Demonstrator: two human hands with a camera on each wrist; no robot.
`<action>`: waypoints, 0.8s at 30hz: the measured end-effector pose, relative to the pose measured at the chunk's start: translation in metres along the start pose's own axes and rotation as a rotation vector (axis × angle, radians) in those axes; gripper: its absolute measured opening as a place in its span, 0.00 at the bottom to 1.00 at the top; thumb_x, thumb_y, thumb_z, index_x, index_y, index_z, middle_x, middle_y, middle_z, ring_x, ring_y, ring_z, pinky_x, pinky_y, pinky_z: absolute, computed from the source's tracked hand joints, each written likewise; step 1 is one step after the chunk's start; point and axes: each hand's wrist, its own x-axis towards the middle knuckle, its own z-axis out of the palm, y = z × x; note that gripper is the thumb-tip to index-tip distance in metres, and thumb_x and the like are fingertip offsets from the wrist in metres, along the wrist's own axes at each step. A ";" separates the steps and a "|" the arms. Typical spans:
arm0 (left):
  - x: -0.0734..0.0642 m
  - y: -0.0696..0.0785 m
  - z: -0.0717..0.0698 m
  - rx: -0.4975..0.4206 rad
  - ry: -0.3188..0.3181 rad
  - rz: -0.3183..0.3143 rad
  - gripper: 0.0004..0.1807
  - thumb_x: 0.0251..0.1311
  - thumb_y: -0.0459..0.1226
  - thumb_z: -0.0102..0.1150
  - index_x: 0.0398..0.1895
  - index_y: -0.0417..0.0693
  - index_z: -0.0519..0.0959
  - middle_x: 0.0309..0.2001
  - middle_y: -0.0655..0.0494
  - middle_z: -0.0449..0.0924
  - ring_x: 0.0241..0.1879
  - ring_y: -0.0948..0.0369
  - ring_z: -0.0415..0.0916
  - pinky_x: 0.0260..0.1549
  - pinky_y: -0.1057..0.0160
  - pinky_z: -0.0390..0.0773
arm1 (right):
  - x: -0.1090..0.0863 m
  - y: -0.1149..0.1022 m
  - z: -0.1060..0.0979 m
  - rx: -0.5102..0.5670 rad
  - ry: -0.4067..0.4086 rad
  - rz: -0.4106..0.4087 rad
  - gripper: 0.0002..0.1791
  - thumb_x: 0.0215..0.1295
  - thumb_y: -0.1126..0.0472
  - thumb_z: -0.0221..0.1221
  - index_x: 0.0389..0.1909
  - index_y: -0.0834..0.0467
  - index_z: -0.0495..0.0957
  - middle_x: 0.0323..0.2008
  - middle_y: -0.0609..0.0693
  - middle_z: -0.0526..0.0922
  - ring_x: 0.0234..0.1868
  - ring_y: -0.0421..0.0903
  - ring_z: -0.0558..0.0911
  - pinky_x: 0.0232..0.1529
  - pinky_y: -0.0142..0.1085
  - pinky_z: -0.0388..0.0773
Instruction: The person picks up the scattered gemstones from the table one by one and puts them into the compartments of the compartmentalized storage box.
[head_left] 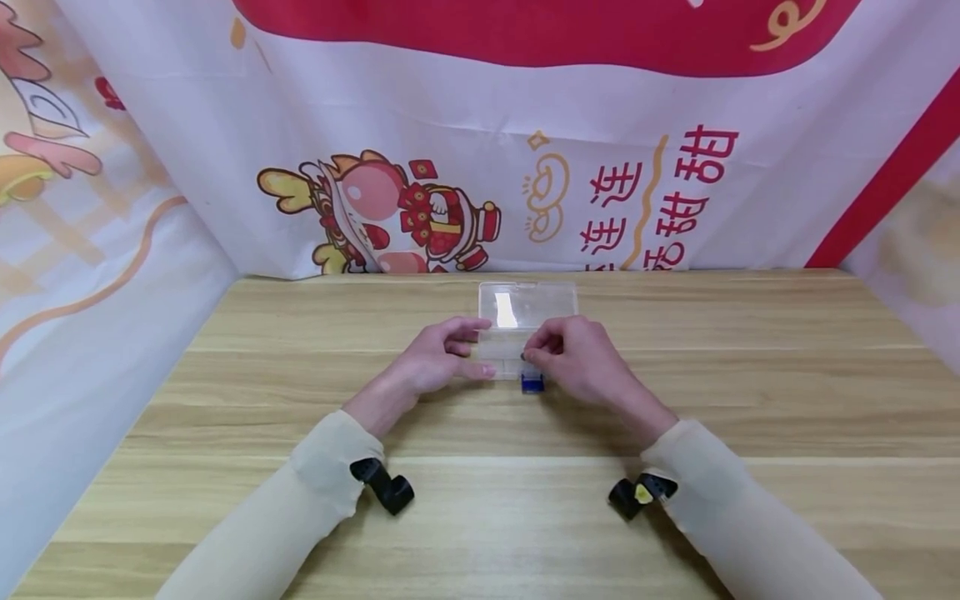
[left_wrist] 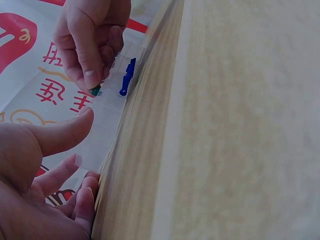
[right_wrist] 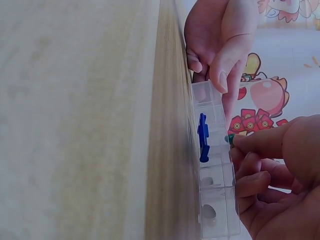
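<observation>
A clear plastic compartment box [head_left: 501, 343] stands on the wooden table with its transparent lid [head_left: 540, 304] raised at the back. On its front is a blue latch [right_wrist: 203, 137]. My left hand [head_left: 438, 354] holds the box's left end, thumb near the front corner and fingers at the side and back. Over the box, my right hand [head_left: 581, 354] pinches a small dark green piece [left_wrist: 95, 91] between thumb and forefinger. Its full shape is hidden by the fingertips. Greyish rounded pieces [right_wrist: 209, 211] show through the compartments at the box's right end.
The wood-grain table [head_left: 495, 517] extends to both sides and in front of the box. Behind it hangs a white cloth [head_left: 450, 100] with red and cartoon prints, and another printed cloth [head_left: 97, 250] borders the left side.
</observation>
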 end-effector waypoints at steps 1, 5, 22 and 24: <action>0.000 0.000 0.000 0.000 0.000 0.000 0.36 0.60 0.36 0.77 0.72 0.65 0.76 0.69 0.55 0.75 0.65 0.52 0.69 0.69 0.51 0.70 | 0.000 0.000 0.000 -0.001 -0.001 0.002 0.05 0.76 0.59 0.64 0.45 0.53 0.86 0.41 0.51 0.86 0.40 0.48 0.81 0.40 0.37 0.81; 0.000 0.000 0.000 -0.004 -0.004 -0.005 0.37 0.59 0.36 0.78 0.72 0.66 0.76 0.69 0.56 0.74 0.65 0.52 0.69 0.70 0.50 0.70 | 0.001 0.001 0.000 -0.004 -0.001 0.001 0.04 0.76 0.59 0.64 0.44 0.53 0.86 0.41 0.51 0.86 0.40 0.48 0.81 0.39 0.37 0.81; -0.001 0.002 0.000 -0.004 -0.003 0.002 0.37 0.59 0.35 0.77 0.72 0.64 0.76 0.68 0.56 0.75 0.64 0.52 0.69 0.70 0.51 0.70 | 0.001 0.001 0.001 -0.040 -0.003 -0.022 0.05 0.76 0.58 0.64 0.45 0.53 0.87 0.41 0.51 0.87 0.41 0.48 0.81 0.41 0.37 0.81; -0.001 0.002 0.000 -0.001 -0.003 0.001 0.36 0.60 0.36 0.77 0.72 0.64 0.76 0.68 0.56 0.75 0.64 0.52 0.69 0.70 0.51 0.70 | 0.001 0.001 0.000 -0.040 -0.003 -0.023 0.05 0.76 0.58 0.64 0.45 0.53 0.87 0.41 0.51 0.87 0.41 0.48 0.81 0.41 0.36 0.80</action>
